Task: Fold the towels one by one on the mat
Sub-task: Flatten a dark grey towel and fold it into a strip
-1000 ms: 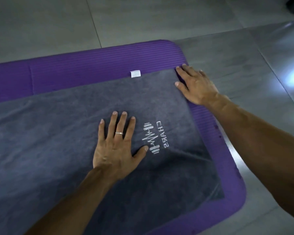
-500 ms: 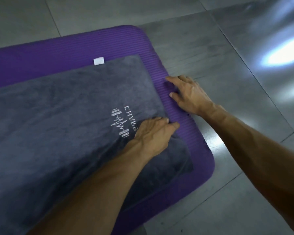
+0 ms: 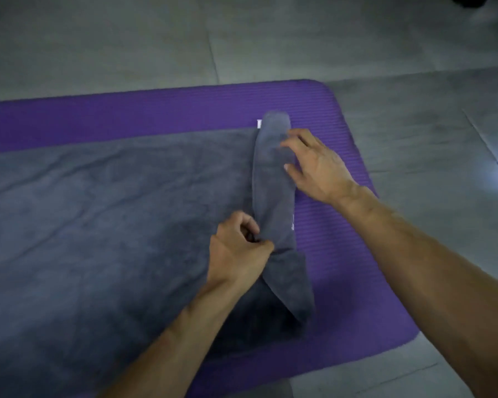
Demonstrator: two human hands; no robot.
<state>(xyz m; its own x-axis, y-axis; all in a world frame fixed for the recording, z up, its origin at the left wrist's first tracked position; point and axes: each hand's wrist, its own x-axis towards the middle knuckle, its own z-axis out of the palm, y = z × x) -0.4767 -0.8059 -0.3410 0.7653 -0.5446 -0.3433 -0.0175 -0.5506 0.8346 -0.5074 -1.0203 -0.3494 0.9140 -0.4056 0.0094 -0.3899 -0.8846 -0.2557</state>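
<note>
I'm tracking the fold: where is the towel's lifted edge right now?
Head view, right of centre: the lifted edge stands over the purple mat, between the left hand and right hand.

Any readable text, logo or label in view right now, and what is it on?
None can be read.
White tag at the far edge of the grey towel: mostly hidden, blurred.
White marks at the right edge of the lifted towel fold: only a sliver shows, unreadable.

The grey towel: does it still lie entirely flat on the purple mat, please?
No, the grey towel has its right end lifted into a raised fold, gripped by the left hand and the right hand.
</note>
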